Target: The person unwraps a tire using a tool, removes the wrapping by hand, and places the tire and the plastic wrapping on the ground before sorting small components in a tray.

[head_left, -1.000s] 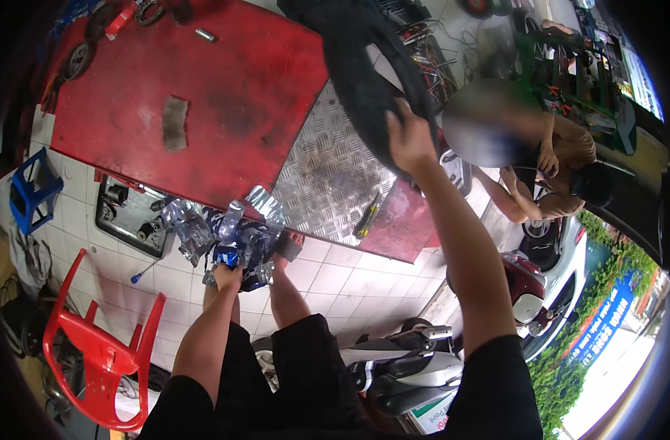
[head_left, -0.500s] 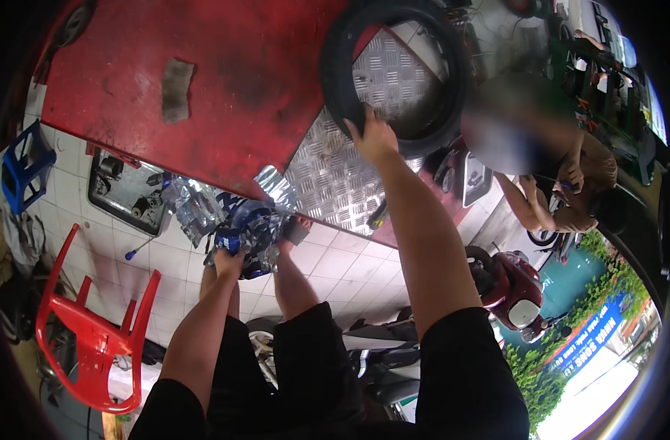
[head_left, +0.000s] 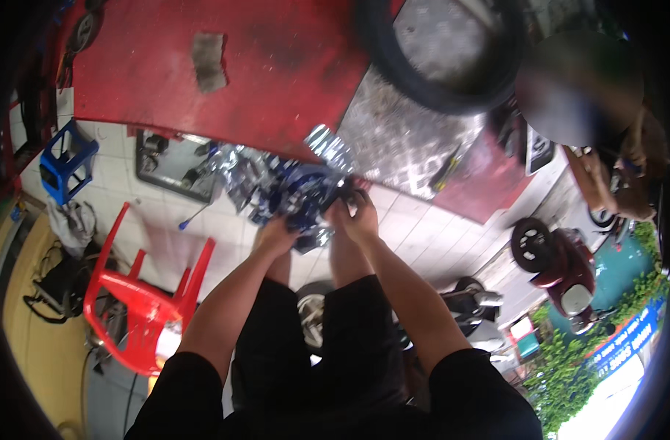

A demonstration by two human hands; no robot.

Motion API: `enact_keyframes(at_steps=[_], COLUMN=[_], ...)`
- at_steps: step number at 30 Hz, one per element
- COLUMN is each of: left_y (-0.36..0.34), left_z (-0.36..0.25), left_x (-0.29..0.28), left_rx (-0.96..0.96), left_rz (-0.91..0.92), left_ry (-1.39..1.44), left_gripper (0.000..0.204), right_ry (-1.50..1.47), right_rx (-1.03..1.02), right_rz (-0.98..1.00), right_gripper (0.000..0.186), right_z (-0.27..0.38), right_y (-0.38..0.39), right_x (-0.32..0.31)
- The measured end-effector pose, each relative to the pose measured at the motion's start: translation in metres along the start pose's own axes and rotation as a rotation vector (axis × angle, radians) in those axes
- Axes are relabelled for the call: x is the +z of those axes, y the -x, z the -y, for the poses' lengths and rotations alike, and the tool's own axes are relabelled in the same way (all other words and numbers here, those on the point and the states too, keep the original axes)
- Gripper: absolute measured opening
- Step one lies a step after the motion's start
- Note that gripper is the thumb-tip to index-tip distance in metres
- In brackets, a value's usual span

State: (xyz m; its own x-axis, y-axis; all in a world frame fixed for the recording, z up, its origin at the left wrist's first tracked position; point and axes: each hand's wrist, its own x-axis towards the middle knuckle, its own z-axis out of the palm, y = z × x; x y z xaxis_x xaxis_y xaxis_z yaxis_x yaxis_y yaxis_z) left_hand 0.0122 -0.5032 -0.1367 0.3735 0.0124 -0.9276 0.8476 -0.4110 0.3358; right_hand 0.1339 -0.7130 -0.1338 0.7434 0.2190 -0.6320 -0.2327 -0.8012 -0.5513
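In my head view, crumpled blue-silver wrapping point(head_left: 294, 188) sits by the red platform point(head_left: 283, 73). Left hand point(head_left: 277, 236) meets its near side, finger grip hidden; right hand point(head_left: 359, 218) curls fingers beside it — on what, I cannot tell. A loose hold could let it slide.

Left hand point(head_left: 278, 236), right hand point(head_left: 358, 218), crumpled foil point(head_left: 287, 189)
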Motion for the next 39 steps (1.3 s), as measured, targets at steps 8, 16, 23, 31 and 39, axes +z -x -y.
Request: enact_keyframes(at_steps=[8, 16, 23, 31, 39], left_y=[0.011, -0.101, -0.218, -0.162, 0.001], left_z=[-0.048, 0.061, 0.091, 0.095, 0.06], left_x=[-0.027, -0.088, -0.004, -0.015, -0.043], left_rx=[0.445, 0.249, -0.063, -0.1, 0.264], left_rz=[-0.033, -0.691, -0.398, -0.494, -0.123], left_ry=[-0.385, -0.383, 0.666, 0.829, 1.314], left_gripper=[0.068, 0.089, 0.11, 0.024, 0.043], right_ry=[-0.652, -0.376, -0.425, 0.101, -0.569], right_rx=[0.553, 0.203, -0.308, -0.521, -0.063], right_rz=[0.154, 0.038, -0.059, -0.04, 0.35], right_gripper=[0.069, 0.114, 0.05, 0.039, 0.055], right_z=[-0.148, -0.077, -0.058, -0.013, 0.106], right_y=[0.011, -0.066, -0.115, -0.08, 0.038], right_x=[0.122, 0.147, 0.226, 0.238, 0.139])
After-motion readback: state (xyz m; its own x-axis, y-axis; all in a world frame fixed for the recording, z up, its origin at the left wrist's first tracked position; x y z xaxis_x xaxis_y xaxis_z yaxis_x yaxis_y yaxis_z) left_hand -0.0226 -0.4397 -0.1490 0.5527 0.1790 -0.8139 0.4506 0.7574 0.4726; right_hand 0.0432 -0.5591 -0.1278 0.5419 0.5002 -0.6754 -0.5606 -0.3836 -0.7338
